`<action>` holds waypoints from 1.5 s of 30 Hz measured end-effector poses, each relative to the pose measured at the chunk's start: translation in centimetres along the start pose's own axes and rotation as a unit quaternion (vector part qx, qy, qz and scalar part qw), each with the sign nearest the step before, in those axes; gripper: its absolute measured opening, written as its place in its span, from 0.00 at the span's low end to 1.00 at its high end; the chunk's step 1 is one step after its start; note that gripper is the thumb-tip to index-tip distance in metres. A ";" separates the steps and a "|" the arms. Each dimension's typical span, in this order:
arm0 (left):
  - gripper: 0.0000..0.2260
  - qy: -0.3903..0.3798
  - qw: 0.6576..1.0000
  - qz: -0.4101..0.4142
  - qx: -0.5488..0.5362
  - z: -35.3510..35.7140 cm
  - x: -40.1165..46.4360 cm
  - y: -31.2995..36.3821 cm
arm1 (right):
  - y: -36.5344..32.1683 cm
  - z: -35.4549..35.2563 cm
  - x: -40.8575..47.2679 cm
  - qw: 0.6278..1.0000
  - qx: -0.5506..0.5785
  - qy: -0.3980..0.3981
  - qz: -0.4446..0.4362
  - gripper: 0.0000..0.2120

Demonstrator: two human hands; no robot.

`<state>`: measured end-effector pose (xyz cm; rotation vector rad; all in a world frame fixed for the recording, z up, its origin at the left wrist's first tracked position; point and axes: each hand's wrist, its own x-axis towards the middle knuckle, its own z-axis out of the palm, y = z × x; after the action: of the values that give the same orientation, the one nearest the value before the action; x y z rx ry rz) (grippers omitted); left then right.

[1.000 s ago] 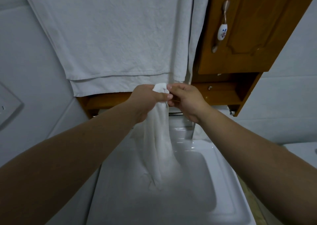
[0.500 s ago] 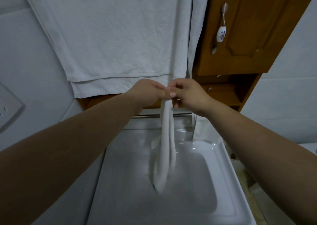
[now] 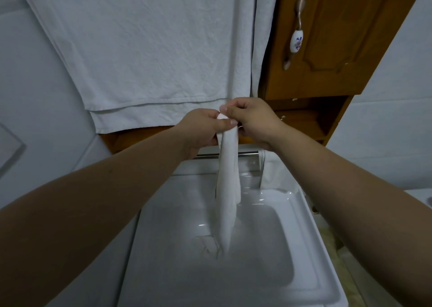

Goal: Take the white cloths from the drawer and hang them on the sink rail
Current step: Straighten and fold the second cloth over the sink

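Two hands are meeting above the sink, both pinching the top end of one white cloth. The left hand is curling its fingers round the cloth with the thumb pressing across the top; the right hand is nipping the same end between thumb and fingertips, touching the left. No brand, label or writing is showing anywhere; the only marking is a small blue floral pattern on the ceramic part of the cabinet handle, up and to the right of the right hand.

Below the hands the cloth is hanging as a narrow, twisted rope, its lower end trailing into the glossy white basin, where its crumpled tip is hard to make out against the white. Just behind and below the hands, the metal rail is showing only in short stretches, the rest hidden by the wrists and cloth. Above the hands a large white towel, faintly crinkled, is hanging doubled over, its top cut off by the frame. Beside it stands a wooden cabinet.
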<state>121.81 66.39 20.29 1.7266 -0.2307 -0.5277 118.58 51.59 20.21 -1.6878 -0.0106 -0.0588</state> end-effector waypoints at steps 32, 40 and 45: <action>0.18 0.367 0.923 0.076 0.087 -10.9 -0.6 0.2 | 12.2 -3.8 -4.7 0.933 -0.340 0.028 0.112 0.09; 0.14 0.261 0.930 0.088 0.241 -8.0 -0.4 -1.7 | 8.6 -3.1 -3.0 0.965 -0.263 0.011 0.019 0.10; 0.13 0.116 0.920 0.165 0.336 -3.6 -0.9 -2.2 | 4.8 -0.8 -1.8 0.982 -0.184 -0.011 -0.040 0.04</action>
<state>122.43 70.45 18.87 2.3314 -0.5697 0.0279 116.93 50.32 15.42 -2.0585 -0.0896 -0.1068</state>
